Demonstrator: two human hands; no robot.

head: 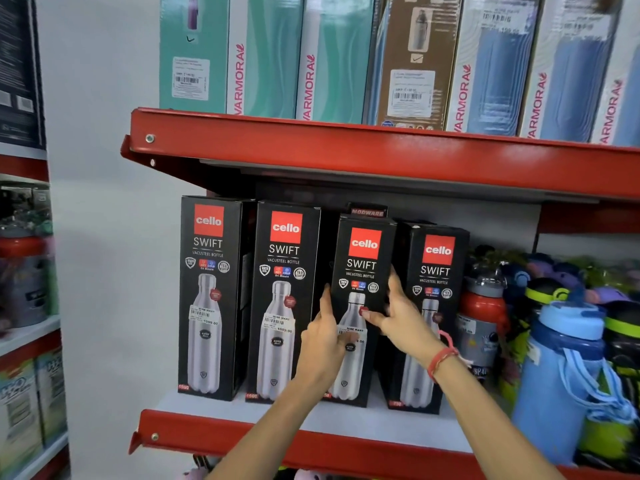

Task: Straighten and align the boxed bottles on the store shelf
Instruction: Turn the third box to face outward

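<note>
Head view shows four tall black cardboard Cello Swift bottle boxes upright on the white shelf with red front edge (311, 448). Both hands grip the third black box (363, 258): left hand (323, 337) wraps its left edge, right hand (401, 323) clasps its right edge, thumb across the front. A loose blue plastic bottle (568, 358) stands further right.

The upper boxes (398, 53) were cut off at the top edge; both hands hid the third Cello box's (363, 258) label; loose bottles (561, 341) on the right were blurred.
</note>
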